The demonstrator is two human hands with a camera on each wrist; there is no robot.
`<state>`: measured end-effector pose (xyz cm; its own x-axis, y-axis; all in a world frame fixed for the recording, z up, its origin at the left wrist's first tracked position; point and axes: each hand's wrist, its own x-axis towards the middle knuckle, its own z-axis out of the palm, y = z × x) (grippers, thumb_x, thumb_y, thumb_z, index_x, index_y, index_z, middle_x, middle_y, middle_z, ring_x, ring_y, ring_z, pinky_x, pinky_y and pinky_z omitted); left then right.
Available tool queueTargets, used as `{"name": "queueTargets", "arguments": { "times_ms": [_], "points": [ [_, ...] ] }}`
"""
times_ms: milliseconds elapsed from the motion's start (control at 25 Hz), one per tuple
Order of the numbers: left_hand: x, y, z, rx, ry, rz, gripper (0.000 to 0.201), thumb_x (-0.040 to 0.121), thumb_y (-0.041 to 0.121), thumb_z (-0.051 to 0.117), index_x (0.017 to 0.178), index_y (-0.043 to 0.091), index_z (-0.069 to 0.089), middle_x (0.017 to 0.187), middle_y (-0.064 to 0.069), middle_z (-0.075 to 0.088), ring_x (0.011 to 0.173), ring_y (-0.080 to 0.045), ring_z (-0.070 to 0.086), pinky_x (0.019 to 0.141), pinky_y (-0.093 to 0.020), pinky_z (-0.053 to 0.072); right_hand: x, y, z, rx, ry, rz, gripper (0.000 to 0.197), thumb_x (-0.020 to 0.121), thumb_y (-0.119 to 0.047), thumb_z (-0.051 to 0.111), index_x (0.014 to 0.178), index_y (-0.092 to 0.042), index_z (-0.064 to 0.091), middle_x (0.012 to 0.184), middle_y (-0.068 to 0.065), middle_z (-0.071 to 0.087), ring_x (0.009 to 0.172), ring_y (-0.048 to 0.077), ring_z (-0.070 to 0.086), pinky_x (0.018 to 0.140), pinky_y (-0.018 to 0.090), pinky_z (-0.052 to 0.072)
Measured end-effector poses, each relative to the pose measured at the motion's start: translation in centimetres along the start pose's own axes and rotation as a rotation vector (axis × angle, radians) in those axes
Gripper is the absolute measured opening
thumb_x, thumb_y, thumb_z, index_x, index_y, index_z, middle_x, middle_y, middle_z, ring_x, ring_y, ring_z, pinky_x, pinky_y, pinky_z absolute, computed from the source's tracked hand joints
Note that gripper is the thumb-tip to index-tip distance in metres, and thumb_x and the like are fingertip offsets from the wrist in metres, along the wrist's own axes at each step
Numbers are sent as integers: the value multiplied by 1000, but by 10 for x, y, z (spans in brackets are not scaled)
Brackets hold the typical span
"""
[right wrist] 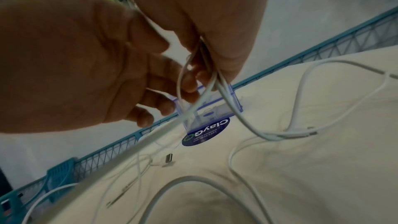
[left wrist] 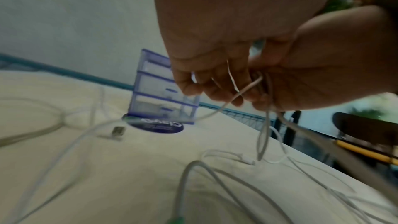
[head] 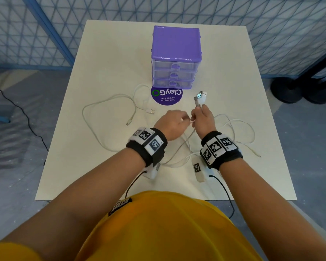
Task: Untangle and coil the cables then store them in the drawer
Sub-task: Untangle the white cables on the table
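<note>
Cables [head: 109,102] sprawl across the surface [head: 105,59] before a purple drawer unit [head: 176,55]. Right hand [head: 203,119] clasps several plug ends upright; left hand [head: 172,126] pinches one strand beside it.

My head view is bright and even, soft shadows only, edges bowing outward. The left hand [head: 172,124] smears with motion blur. Both wrist views run dimmer; the white cables [left wrist: 217,173] below the hands blur, and the purple plastic drawer unit [left wrist: 163,91] beyond them stays soft.
</note>
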<state>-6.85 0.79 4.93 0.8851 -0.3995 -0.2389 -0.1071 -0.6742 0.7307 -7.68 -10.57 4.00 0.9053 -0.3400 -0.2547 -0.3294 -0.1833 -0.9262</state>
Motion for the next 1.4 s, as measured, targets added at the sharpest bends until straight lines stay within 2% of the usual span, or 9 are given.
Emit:
{"name": "queueTargets", "arguments": {
  "times_ms": [120,280,520,760,960,1080,1200,1320,1400],
  "points": [
    [25,-38,-17,36,239,-55,30,90,8,43,115,2,58,125,-19,55,111,-32,53,97,-37,42,-2,4,-5,169,28,90,34,94,-8,29,61,-18,30,57,1,31,49,14,32,41,16,36],
    [43,-93,-21,421,-109,-214,43,89,3,41,132,-1,40,145,-17,35,132,-30,39,109,-38,32,-6,7,-7,177,-8,111,35,93,-9,29,60,-19,28,56,-1,26,45,9,26,41,17,33],
    [29,-107,-17,397,-28,-287,31,87,-5,35,112,-3,53,124,-22,49,113,-36,50,94,-40,38,-10,7,-11,168,-58,109,33,94,-10,29,62,-19,30,58,-2,28,50,11,26,49,23,31],
    [27,-99,-27,416,28,-165,39,82,-11,42,116,0,56,143,-15,35,129,-32,35,102,-39,37,-16,9,-9,141,-86,115,32,94,-10,28,64,-18,30,59,-1,28,52,11,27,52,24,30],
    [23,-115,-29,492,61,-327,36,92,-2,34,122,-2,53,132,-24,46,124,-38,40,100,-44,34,-24,15,-10,146,-95,148,32,94,-10,28,64,-18,30,59,-1,28,51,11,26,50,23,28],
    [17,-120,-26,464,52,-232,30,93,5,39,115,1,59,120,-24,56,116,-39,45,93,-44,37,-32,21,-8,119,-114,157,31,94,-9,29,64,-19,32,59,-1,31,51,12,28,50,23,29],
    [13,-95,-22,640,108,-86,31,94,18,39,114,11,60,109,-18,66,110,-35,50,91,-40,34,-39,24,-4,94,-127,135,31,94,-10,30,65,-21,33,60,-2,34,53,12,30,52,23,30],
    [10,-43,-15,173,319,109,31,94,23,36,110,6,56,91,-13,69,87,-30,62,85,-36,43,-41,20,0,92,-85,72,30,93,-11,32,65,-23,34,61,-4,36,56,12,33,57,31,32],
    [7,-9,-10,-360,284,53,14,96,16,40,105,11,50,86,-4,64,77,-17,62,83,-29,48,-42,10,7,88,-51,3,24,92,-11,33,69,-20,36,62,-3,40,58,15,36,62,37,34]
  ]
}}
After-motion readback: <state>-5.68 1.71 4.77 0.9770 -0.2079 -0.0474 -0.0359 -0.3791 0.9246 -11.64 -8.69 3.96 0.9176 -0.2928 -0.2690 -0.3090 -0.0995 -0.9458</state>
